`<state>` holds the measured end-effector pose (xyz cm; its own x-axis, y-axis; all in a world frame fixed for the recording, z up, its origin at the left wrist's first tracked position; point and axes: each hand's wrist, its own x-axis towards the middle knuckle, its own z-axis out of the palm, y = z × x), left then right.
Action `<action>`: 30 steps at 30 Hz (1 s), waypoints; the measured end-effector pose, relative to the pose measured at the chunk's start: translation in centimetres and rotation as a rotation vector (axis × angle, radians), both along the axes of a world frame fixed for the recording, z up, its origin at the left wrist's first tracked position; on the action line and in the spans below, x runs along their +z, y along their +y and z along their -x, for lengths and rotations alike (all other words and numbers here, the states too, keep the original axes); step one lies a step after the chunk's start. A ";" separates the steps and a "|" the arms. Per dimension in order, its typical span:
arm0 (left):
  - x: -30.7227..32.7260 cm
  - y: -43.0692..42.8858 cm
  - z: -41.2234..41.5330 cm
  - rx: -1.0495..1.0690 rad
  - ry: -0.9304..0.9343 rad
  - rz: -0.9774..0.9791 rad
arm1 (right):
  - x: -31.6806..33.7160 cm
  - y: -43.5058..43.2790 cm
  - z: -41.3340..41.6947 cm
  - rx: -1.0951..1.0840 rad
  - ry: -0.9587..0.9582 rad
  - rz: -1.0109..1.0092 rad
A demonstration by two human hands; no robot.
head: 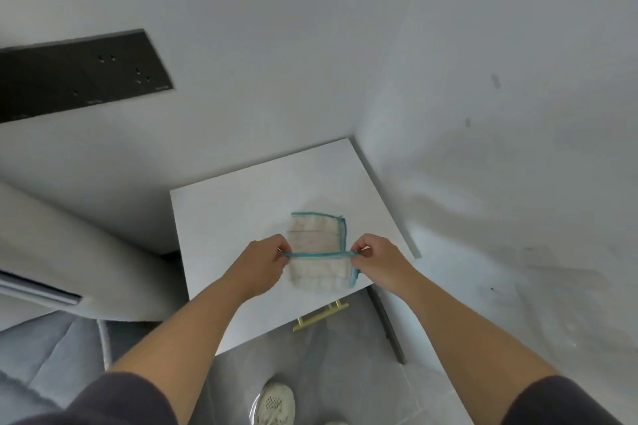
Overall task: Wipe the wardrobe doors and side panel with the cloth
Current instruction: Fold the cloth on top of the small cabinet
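A small cream cloth (316, 241) with a teal border lies folded on the white top of a low cabinet (224, 217). My left hand (262, 262) pinches the left end of the cloth's teal edge, and my right hand (374, 257) pinches the right end. That edge is stretched taut between them, lifted a little over the rest of the cloth. A large white panel (483, 183), the wardrobe's side, rises to the right of the cabinet.
A gold handle (321, 316) sticks out below the cabinet's front edge. A dark socket plate (79, 76) sits on the white wall at left. A grey upholstered bed edge (69, 252) is at lower left. My shoe (276, 405) stands on grey floor tiles.
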<state>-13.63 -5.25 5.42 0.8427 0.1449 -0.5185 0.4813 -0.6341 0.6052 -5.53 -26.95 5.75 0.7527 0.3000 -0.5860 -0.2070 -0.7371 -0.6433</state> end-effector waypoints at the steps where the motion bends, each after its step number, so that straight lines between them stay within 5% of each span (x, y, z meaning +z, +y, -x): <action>1: -0.8 -0.1 -0.4 0.032 -0.012 -0.001 | -0.6 0.1 -0.3 -0.021 0.006 -0.004; 9: -6.2 -0.5 -6.8 0.358 -0.068 0.091 | -6.1 3.4 -5.3 -0.246 0.023 -0.057; 17: -8.4 -0.8 -10.1 0.473 -0.030 -0.169 | -9.1 5.1 -5.7 -0.087 -0.266 0.212; 23: -7.9 -0.4 -9.4 0.351 0.207 -0.089 | -8.1 4.6 -5.7 -0.115 -0.117 0.158; 30: -3.0 0.1 -8.9 0.360 0.086 0.322 | -2.4 3.5 -5.0 -0.419 0.029 -0.059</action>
<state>-4.75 -5.17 2.39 0.7204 0.2400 -0.6507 0.6928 -0.2053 0.6913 -0.55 -23.44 3.38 0.8002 0.0054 -0.5998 -0.4997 -0.5470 -0.6716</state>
